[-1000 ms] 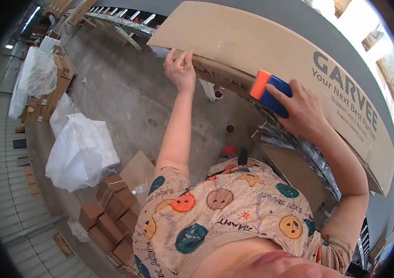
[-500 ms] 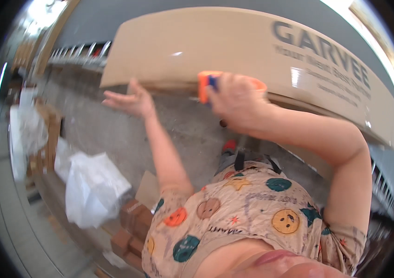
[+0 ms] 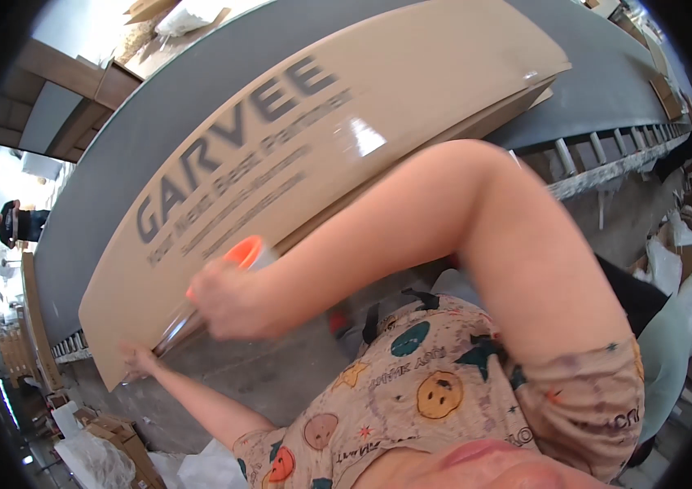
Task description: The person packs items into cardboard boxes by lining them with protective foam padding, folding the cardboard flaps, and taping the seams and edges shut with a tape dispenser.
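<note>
A long brown cardboard box lies across the grey conveyor belt, its long near edge facing me. In my right hand is an orange tape dispenser, with the fingers closed round it. A strip of clear tape stretches from the dispenser toward the left end of the box. My left hand lies against the box's near left corner, beside the tape, its fingers apart but small and slightly blurred. Shiny pieces of clear tape also show on the box's top and far right end.
A metal rail with rollers runs along the near side of the grey conveyor belt. Brown cartons stand beyond it at the left, where another person is. Plastic wrap and cardboard lie at the lower left.
My view has swung toward the box's left end. The left hand has gone from free air to the box corner. The right hand has brought the dispenser leftward, and tape now stretches out.
</note>
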Motion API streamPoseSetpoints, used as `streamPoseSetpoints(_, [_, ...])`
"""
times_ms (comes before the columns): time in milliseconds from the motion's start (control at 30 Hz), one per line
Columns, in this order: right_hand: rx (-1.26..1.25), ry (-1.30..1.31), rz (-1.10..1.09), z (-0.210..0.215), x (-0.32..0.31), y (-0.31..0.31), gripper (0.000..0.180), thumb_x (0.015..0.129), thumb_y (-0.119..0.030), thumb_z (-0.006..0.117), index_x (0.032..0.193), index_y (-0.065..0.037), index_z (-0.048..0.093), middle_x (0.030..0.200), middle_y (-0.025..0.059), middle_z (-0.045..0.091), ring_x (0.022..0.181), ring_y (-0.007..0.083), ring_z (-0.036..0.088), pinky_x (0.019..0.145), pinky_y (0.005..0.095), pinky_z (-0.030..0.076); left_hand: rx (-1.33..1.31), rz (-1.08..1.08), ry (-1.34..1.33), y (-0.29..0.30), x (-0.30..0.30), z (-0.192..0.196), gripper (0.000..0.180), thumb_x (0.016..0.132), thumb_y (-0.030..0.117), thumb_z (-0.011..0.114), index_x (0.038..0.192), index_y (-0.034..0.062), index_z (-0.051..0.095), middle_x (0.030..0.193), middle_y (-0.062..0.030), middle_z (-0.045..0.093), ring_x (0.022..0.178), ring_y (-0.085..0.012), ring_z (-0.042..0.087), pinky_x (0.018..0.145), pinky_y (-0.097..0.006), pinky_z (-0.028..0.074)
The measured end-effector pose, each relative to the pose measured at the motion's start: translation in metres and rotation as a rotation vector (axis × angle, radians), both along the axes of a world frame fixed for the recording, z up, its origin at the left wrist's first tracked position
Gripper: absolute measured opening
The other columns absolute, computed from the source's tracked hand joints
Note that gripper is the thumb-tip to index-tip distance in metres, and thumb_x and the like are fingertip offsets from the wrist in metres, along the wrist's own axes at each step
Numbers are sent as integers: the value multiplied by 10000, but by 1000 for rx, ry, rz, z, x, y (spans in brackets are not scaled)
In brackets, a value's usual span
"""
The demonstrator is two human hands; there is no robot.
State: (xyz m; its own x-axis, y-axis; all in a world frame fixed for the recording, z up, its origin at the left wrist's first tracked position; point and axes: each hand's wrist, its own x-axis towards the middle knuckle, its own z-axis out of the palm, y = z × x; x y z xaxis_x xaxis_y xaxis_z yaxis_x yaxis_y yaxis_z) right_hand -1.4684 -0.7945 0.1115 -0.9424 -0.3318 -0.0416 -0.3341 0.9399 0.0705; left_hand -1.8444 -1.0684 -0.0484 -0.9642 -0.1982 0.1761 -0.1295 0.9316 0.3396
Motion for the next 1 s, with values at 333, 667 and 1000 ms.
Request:
streamPoseSetpoints(333, [110,147,-615,-4,477,341,852,527,-162,816,1306,-288,496,1095,151,531,969,324,579,827,428,488,-86,-1288,651,363,456,38,458,920,428,523,1262,128,571,1322,-184,512,1265,-345,447,1045,-461,353])
streamPoseSetpoints(667, [282,121,-856,-1,506,352,727,583,-128,784,1263,-206,539,1066,124,541,1006,298,564,841,399,479,-218,-2021,555,563,616,54,629,936,415,491,1399,16,340,1457,-182,351,1367,-345,302,1125,-479,213])
streamPoseSetpoints(1000, [524,-622,-1431,40,478,378,120,640,-187,699,748,-138,718,813,83,685,849,225,666,743,323,538,-171,-2073,501,610,662,46,679,952,402,417,1419,-65,260,1482,-269,256,1397,-396,219,1137,-503,166])
